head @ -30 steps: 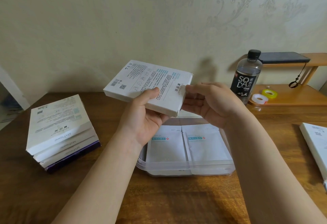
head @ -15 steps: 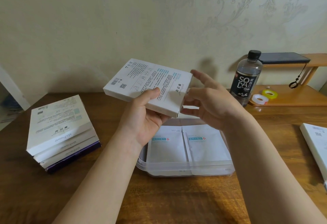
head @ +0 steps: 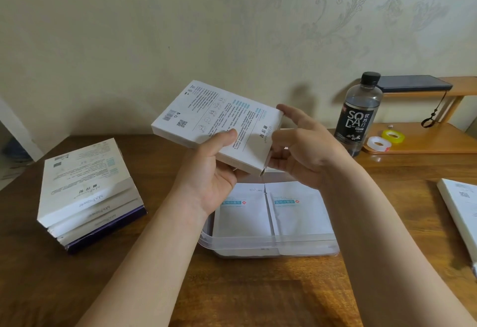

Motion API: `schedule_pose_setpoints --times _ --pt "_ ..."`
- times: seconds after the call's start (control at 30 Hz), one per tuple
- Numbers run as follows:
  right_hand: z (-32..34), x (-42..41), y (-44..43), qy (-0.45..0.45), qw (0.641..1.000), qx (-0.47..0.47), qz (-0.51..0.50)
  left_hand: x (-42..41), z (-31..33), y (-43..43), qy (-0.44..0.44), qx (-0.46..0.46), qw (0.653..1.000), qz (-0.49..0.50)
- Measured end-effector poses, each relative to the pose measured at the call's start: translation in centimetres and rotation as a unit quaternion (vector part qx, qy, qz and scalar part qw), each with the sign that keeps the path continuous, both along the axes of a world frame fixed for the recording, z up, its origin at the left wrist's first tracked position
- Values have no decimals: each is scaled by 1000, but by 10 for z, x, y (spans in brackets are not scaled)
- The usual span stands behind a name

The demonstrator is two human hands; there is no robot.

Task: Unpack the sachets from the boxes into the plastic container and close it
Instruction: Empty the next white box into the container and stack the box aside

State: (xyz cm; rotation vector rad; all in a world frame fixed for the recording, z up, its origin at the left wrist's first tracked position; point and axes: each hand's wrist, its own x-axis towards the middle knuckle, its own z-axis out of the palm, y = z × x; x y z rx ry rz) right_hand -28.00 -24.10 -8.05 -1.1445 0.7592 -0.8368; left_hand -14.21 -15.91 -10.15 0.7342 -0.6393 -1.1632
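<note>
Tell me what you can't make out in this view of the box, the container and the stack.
Head view only.
The held box: the right hand covers its end flap, so whether it is open or sealed is unclear.
The plastic container: its far side is hidden behind the left hand and the box, so the number of sachets is unknown.
The white box at right: cut off by the frame edge.
The stack of boxes: small print blurred.

Wooden table (head: 258, 295) under stacked boxes (head: 85, 192), plastic container (head: 258, 241), another box (head: 462, 207) rightward.

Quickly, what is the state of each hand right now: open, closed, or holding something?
Left hand: grips the box, thumb on top.
Right hand: fingers touch the box's end; whether they pinch it cannot be told.
</note>
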Motion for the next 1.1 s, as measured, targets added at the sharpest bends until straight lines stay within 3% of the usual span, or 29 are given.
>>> schedule_pose_setpoints --times 0.23,0.37,0.47,0.6,0.7,0.83,0.93,1.0,1.1 --pt "1 -2 -1 -57 998 6 37 4 1 0 79 10 997 0" --pt "5 -7 -4 -22 998 40 42 8 0 1 99 23 995 6" --pt "0 -9 -8 29 999 -8 29 8 2 1 120 25 992 -2" --pt "-2 -16 -11 22 999 -31 22 10 5 2 163 38 986 -17" --pt "-3 -18 -9 73 991 -108 26 11 5 3 167 43 983 -58" --pt "-6 -13 -5 200 940 -273 -43 11 5 5 168 38 979 -106" --pt "-4 -14 -5 242 909 -334 -66 12 7 5 180 61 980 -67" --pt "-4 -15 -5 248 903 -346 -64 11 8 5 175 68 981 -43" --pt "-4 -15 -7 156 940 -297 -65 10 7 6 144 65 987 -39"
